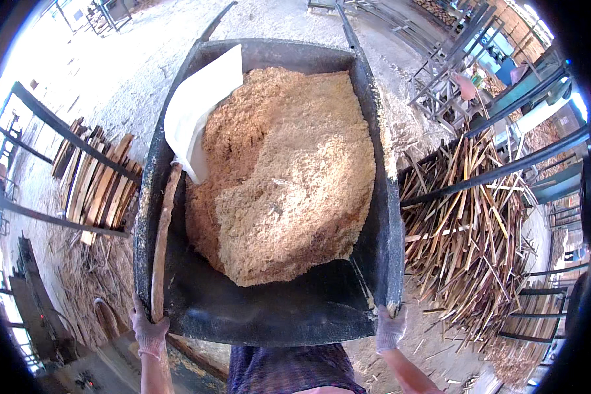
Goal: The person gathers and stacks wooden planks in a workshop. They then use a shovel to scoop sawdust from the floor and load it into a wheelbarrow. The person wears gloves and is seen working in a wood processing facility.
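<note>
A large black cart [269, 328] fills the middle of the head view, with a heap of tan sawdust [295, 184] in it. Along its left side lies a shovel with a white blade [200, 105] and a wooden handle [164, 243]. My left hand [149, 328], in a light glove, is closed at the near left corner of the cart and covers part of the shovel handle, which shows again below it. At the near right corner, my gloved right hand [391, 327] is closed on the rim. The fingertips of both hands are partly hidden.
To the right is a big pile of thin wood strips [466, 230], with metal frames [440, 85] beyond it. Stacked boards [98, 177] lie at the left behind dark metal bars [65, 131]. Pale dusty ground [111, 79] stretches ahead on the left.
</note>
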Motion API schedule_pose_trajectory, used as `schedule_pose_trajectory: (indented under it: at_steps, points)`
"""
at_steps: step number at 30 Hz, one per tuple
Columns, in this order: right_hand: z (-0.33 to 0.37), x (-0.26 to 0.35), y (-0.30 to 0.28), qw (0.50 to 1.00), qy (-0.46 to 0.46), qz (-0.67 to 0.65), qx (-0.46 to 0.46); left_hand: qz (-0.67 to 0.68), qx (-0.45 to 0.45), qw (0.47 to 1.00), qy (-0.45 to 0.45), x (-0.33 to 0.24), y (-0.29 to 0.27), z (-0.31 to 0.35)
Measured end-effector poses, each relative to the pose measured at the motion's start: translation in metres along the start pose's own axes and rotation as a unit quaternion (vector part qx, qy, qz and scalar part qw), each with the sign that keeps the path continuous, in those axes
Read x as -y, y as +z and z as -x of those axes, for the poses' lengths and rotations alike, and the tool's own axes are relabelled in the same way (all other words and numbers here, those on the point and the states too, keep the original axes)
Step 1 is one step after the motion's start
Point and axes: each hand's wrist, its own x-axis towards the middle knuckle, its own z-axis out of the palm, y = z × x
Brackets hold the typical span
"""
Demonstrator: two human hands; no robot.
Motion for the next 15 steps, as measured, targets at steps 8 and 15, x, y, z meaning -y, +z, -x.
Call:
schedule_pose_trajectory:
  at_steps: [8, 15]
  points:
    - [0.01, 0.098, 0.073, 0.999, 0.033, 0.004, -0.018, -0.062, 0.026, 0.997, 0.047, -0.05, -0.024, -0.182]
    - [-0.019, 0.171, 0.122, 0.998, 0.06, -0.007, -0.016, -0.04, 0.04, 0.996, 0.067, -0.093, -0.012, -0.311]
